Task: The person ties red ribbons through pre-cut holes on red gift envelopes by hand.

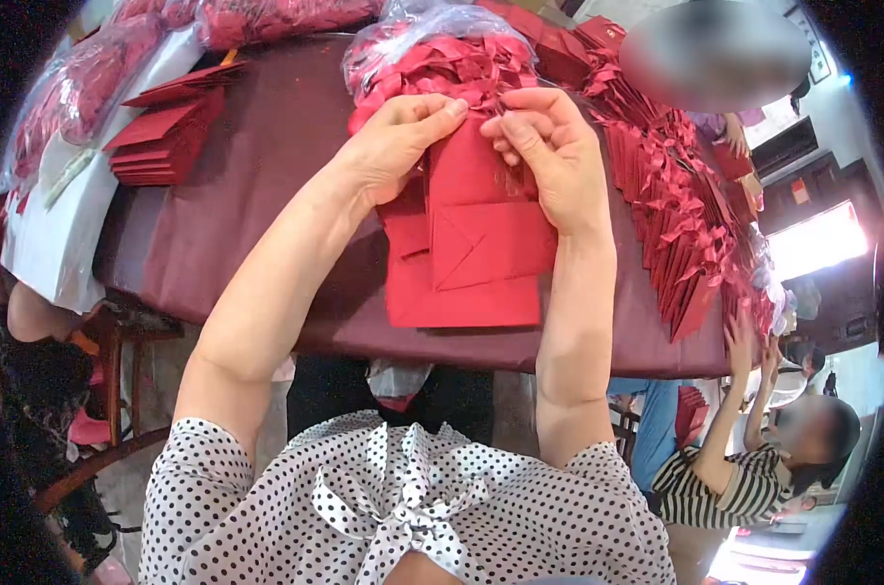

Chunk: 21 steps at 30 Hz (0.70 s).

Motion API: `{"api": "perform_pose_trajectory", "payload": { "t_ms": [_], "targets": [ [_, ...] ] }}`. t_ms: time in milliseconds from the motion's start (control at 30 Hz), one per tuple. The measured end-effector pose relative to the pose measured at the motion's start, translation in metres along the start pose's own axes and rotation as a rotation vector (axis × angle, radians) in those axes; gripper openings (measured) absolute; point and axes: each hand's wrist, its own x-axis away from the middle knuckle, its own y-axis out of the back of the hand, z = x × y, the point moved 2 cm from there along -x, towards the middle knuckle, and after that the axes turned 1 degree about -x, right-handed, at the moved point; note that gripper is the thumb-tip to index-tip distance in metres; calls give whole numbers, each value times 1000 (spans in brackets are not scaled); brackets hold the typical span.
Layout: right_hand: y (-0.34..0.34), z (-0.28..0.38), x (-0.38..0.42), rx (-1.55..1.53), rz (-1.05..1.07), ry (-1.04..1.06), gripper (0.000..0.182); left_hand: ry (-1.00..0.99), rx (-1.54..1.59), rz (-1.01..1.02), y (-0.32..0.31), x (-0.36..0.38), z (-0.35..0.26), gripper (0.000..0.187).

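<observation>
Several flat red paper bags (466,307) lie stacked at the near edge of the dark red table, and the topmost has a folded base with crossing creases. My left hand (403,136) pinches red ribbon at the bag's upper end, thumb and forefinger pressed together. Just to its right, my right hand (549,141) has curled fingers, also closed at the ribbon by the bag's top. The exact grip of the right fingertips is too small to make out. Beyond both hands lies a heap of red ribbons (442,63) in clear plastic.
On the dark red table (256,195), folded red bags (169,136) stand at the left near a white box (66,234). Long rows of red bags with ribbons (666,214) line the right. A person in a striped top (729,478) reaches to the table at lower right.
</observation>
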Motion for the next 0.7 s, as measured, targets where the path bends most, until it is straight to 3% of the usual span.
{"api": "perform_pose_trajectory", "payload": {
  "t_ms": [333,400,467,700],
  "targets": [
    [0,15,9,268,43,86,10,15,20,-29,-10,5,4,25],
    [0,13,9,207,37,66,10,29,29,-29,-9,5,4,26],
    [-1,13,8,145,34,49,10,9,91,146,-4,2,7,24],
    [3,10,7,145,29,-4,11,-136,15,151,-2,0,3,19]
  ]
}}
